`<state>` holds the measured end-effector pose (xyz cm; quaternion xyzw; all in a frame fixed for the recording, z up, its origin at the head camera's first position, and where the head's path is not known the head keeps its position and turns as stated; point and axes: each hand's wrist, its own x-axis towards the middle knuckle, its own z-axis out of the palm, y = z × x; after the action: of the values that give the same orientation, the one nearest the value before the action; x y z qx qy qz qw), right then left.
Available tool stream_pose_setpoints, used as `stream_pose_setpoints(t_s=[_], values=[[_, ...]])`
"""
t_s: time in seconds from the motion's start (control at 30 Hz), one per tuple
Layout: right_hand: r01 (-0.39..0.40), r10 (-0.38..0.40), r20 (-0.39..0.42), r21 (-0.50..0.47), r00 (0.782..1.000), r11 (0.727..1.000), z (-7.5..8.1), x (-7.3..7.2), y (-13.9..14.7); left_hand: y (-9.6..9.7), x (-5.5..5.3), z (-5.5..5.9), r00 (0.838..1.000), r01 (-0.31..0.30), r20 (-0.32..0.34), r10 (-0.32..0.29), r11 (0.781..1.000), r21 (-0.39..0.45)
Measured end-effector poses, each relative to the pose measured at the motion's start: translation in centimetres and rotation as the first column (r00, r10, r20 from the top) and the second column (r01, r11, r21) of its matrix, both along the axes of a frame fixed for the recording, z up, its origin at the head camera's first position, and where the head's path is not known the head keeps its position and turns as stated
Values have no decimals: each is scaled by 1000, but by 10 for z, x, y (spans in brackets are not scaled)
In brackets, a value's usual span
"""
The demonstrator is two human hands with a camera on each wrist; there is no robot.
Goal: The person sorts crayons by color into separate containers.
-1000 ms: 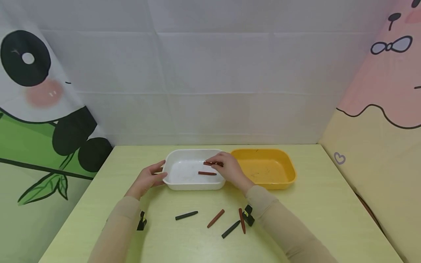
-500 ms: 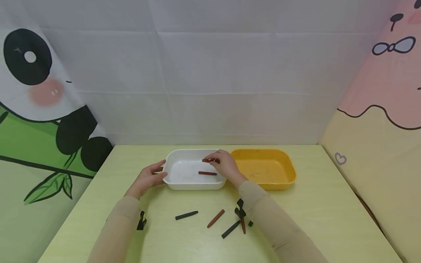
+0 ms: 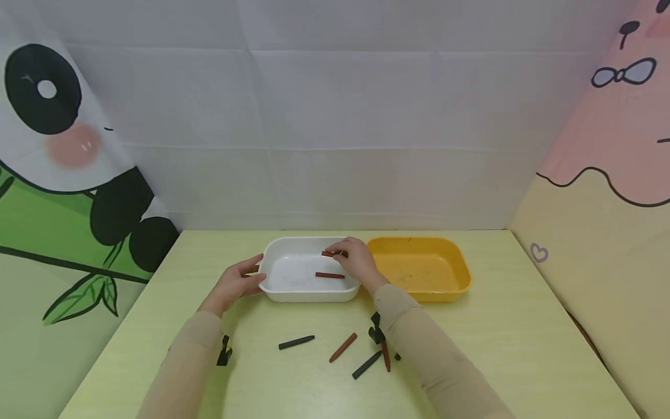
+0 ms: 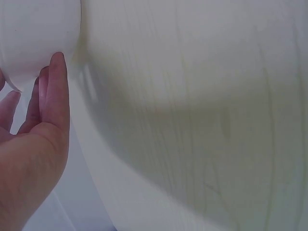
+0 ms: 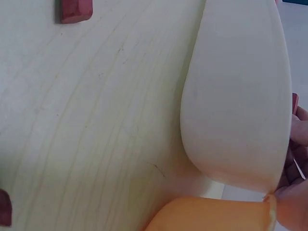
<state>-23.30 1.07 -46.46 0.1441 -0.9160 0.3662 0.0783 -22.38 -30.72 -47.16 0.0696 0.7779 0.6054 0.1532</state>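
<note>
My left hand (image 3: 234, 285) rests against the left end of a white plastic tray (image 3: 309, 297), its fingers extended along the outside wall. The left wrist view shows those fingers (image 4: 58, 91) touching the tray's side. My right hand (image 3: 358, 263) pinches a reddish-brown crayon (image 3: 327, 254) over the tray's right part; whether it touches the bottom I cannot tell. A second brown crayon (image 3: 330, 275) lies inside the tray, nearer the front. The right wrist view shows mostly the tray's outer wall (image 5: 236, 106), with the right hand (image 5: 299, 159) partly hidden beyond the rim.
A yellow tray (image 3: 460, 291) stands right beside the white one. In front lie a dark crayon (image 3: 296, 342), a brown crayon (image 3: 343, 347), another dark crayon (image 3: 367, 365) and another brown crayon (image 3: 386, 356), close to the right sleeve. A white cloth wall (image 3: 335, 145) rises behind the table.
My right hand and forearm have shifted slightly left and farther back, with the pinched crayon moving along. The left hand and the trays have stayed in place.
</note>
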Motion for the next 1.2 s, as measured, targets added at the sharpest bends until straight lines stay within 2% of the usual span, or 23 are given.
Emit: stream_pose_setpoints(t_s=[0.2, 0.53, 0.83, 1.0, 1.2], values=[[8, -8, 1, 2, 1000, 1000, -4, -5, -2, -1, 0, 1, 1000, -3, 4, 3, 1000, 5], [22, -22, -9, 14, 1000, 1000, -1, -11, -7, -3, -6, -4, 1000, 2, 5, -2, 1000, 8], [24, -23, 31, -15, 999, 1000, 3, -14, -8, -3, -7, -7, 1000, 12, 3, -12, 1000, -1], [-19, 19, -4, -40, 1000, 999, 8, -8, -1, -1, -7, -6, 1000, 14, -4, -14, 1000, -12], [-119, 117, -38, -66, 992, 991, 21, 4, 11, -1, -8, -6, 1000, 6, -7, -6, 1000, -7]])
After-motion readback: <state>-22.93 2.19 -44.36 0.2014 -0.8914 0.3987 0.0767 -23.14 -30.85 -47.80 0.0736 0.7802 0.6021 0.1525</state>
